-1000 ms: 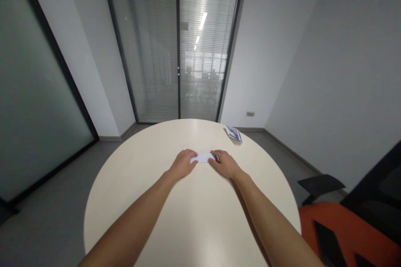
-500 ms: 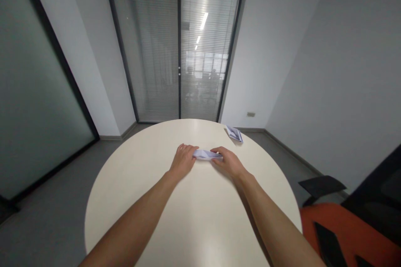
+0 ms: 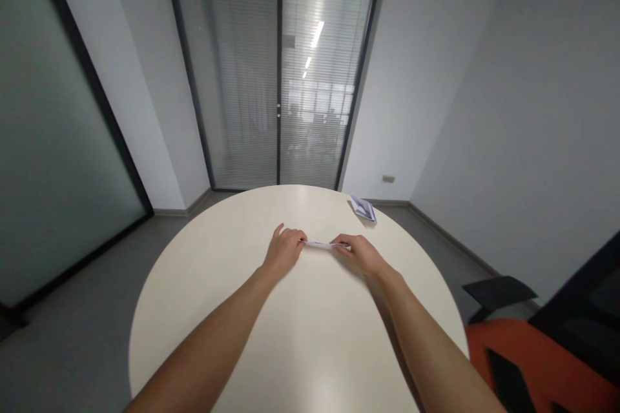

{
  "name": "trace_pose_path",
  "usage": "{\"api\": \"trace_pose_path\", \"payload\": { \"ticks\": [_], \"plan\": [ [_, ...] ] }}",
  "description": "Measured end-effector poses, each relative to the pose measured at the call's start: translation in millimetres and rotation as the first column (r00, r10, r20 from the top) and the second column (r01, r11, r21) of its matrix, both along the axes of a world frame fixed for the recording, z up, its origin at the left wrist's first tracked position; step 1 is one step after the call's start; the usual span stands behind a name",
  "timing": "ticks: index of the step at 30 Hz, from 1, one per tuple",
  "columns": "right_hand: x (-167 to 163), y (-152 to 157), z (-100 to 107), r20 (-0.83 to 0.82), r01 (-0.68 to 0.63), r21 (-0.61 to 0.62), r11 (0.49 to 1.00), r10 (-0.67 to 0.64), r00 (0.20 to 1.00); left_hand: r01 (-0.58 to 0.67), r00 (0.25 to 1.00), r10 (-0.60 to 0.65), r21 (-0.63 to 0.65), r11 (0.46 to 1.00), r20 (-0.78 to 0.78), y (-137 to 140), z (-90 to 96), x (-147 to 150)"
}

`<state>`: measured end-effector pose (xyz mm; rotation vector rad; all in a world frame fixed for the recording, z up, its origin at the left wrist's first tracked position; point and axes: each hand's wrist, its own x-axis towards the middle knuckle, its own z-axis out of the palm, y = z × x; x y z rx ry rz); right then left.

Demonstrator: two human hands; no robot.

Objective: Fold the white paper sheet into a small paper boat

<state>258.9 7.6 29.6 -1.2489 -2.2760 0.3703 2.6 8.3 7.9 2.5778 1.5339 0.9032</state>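
Observation:
A thin white piece of folded paper point(image 3: 318, 244) is stretched between my two hands over the round table, seen nearly edge-on. My left hand point(image 3: 285, 248) pinches its left end, little finger side raised a bit off the rest. At the right end, the thumb and fingers of my right hand point(image 3: 359, 253) are closed on it. My fingers cover both ends of the paper.
The round cream table point(image 3: 290, 348) fills the lower middle. Near its far right edge lies another folded printed paper point(image 3: 363, 208). An orange office chair point(image 3: 537, 355) with black armrests stands at the right. Beyond the table is a glazed door point(image 3: 279, 71) with blinds.
The paper has turned from showing its pale, creased face to a thin edge. My right hand has shifted slightly to the right and nearer to me; my left hand has barely moved.

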Motion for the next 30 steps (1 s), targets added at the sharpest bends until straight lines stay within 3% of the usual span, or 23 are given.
{"api": "trace_pose_path", "payload": {
  "ticks": [4,9,13,16,23,30],
  "plan": [
    [5.8,2.7,4.9,-0.013,0.061,0.021,0.998,-0.061,0.998,-0.052,0.998,0.050,0.031,0.998,0.043,5.0,-9.7,-1.5],
    [14.5,14.6,13.0,-0.111,0.292,0.070,0.954,-0.284,0.952,-0.212,0.969,0.208,0.011,0.977,0.135,14.0,-28.4,-4.4],
    [18.1,29.7,22.8,-0.150,0.558,0.088,0.825,-0.543,0.826,-0.206,0.974,0.211,-0.060,0.977,0.080,16.1,-34.8,-3.4],
    [22.0,43.5,31.6,-0.132,0.675,0.074,0.734,-0.664,0.736,-0.179,0.983,0.181,-0.100,0.979,0.006,14.7,-33.2,-2.3],
    [30.0,76.6,48.8,0.012,0.780,0.167,0.604,-0.792,0.610,-0.153,0.986,0.144,-0.120,0.981,-0.080,11.6,-25.5,-1.9],
    [34.8,105.0,38.7,0.158,0.753,0.319,0.576,-0.815,0.557,-0.158,0.986,0.152,-0.116,0.981,-0.065,13.4,-24.6,-0.5]
  ]
}}
